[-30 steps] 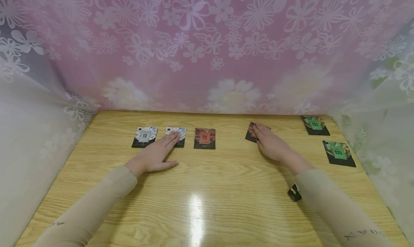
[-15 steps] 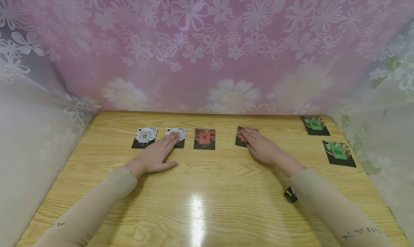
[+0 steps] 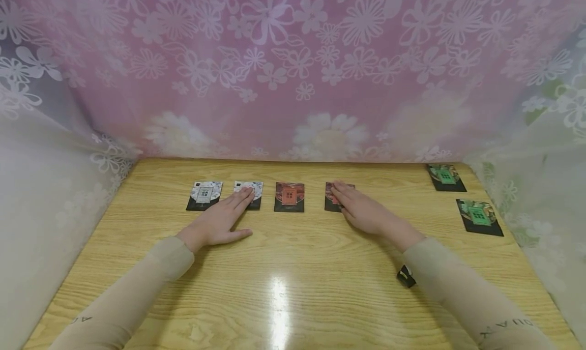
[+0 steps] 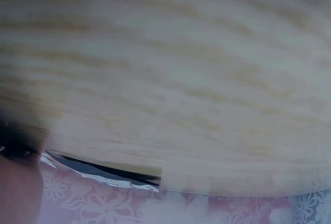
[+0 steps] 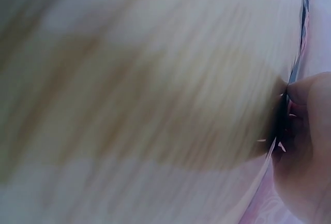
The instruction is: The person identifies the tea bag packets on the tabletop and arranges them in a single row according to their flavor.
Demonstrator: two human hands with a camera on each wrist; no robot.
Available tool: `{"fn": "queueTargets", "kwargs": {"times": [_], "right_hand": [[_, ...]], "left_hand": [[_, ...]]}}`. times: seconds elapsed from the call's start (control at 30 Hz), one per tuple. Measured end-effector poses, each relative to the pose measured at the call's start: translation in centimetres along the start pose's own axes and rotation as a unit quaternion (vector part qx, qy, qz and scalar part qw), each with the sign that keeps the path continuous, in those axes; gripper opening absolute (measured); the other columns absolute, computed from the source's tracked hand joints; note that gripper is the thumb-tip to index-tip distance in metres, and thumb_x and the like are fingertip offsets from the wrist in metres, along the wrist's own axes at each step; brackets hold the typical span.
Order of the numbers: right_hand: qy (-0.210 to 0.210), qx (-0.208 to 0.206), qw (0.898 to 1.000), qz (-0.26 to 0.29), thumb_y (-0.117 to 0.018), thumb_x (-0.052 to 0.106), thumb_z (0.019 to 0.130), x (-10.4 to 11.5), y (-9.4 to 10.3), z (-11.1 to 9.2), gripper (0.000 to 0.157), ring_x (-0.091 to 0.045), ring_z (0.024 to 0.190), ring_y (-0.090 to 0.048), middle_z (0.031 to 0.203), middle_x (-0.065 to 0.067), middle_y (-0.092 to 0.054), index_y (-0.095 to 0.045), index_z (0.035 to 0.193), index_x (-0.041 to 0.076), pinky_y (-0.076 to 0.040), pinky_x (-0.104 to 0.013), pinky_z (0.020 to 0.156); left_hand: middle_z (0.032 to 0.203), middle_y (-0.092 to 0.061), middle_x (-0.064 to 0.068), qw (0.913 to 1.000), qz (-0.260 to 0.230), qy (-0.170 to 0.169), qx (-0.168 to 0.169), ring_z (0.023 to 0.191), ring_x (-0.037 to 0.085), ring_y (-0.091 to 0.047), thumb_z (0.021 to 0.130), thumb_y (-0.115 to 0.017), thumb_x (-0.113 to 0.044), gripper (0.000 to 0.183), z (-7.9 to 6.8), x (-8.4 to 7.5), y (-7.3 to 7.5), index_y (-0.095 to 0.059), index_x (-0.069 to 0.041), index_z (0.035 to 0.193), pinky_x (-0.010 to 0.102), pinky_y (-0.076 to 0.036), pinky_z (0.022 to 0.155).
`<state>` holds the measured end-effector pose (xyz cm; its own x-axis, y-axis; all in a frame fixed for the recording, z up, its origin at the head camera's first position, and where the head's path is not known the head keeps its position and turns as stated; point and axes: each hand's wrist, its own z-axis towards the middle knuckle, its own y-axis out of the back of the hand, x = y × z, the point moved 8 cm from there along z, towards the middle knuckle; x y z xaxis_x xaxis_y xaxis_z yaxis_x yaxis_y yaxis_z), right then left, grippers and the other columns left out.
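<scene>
Flat on the table lies my left hand (image 3: 215, 222), its fingers straight and resting on a white-and-black packet (image 3: 258, 199), with the thumb spread to the side. A matching white packet (image 3: 204, 196) sits left of it, untouched. Between my hands is a red-and-black packet (image 3: 289, 197). My right hand (image 3: 366, 212) presses a second red packet (image 3: 329, 199) with extended fingers, covering its right part. In the right wrist view, fingers (image 5: 302, 92) rest along that packet's thin dark edge. The left wrist view catches a packet edge (image 4: 111, 175) beside part of the hand.
Two green-and-black packets (image 3: 446, 177) lie at the far right of the wooden table (image 3: 293, 268). A small black object (image 3: 406, 276) shows beside the right sleeve. A pink floral curtain (image 3: 302, 111) hangs along the back edge, and pale curtains flank both sides.
My right hand has slid left with the red packet beneath it, which has straightened from tilted to nearly square with the row. The left hand has stayed in place.
</scene>
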<state>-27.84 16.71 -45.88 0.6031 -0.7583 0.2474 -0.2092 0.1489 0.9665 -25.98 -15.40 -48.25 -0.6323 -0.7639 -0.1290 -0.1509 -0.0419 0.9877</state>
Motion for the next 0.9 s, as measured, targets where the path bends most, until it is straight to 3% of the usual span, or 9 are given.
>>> {"fn": "queueTargets", "kwargs": {"times": [0.9], "right_hand": [[0.022,0.0,0.999,-0.023,-0.05,0.014,0.11,1.6,-0.4,0.9,0.061,-0.042,0.162,-0.026,0.174,-0.025,-0.026,-0.031,0.165,-0.005,-0.026,-0.057,0.133]], "left_hand": [[0.179,-0.012,0.016,1.0,-0.003,0.0,-0.006,0.166,0.035,-0.015,0.103,-0.054,-0.063,0.099,0.0,0.1,-0.2,-0.013,-0.003,0.171,0.053,-0.025,0.134]]}}
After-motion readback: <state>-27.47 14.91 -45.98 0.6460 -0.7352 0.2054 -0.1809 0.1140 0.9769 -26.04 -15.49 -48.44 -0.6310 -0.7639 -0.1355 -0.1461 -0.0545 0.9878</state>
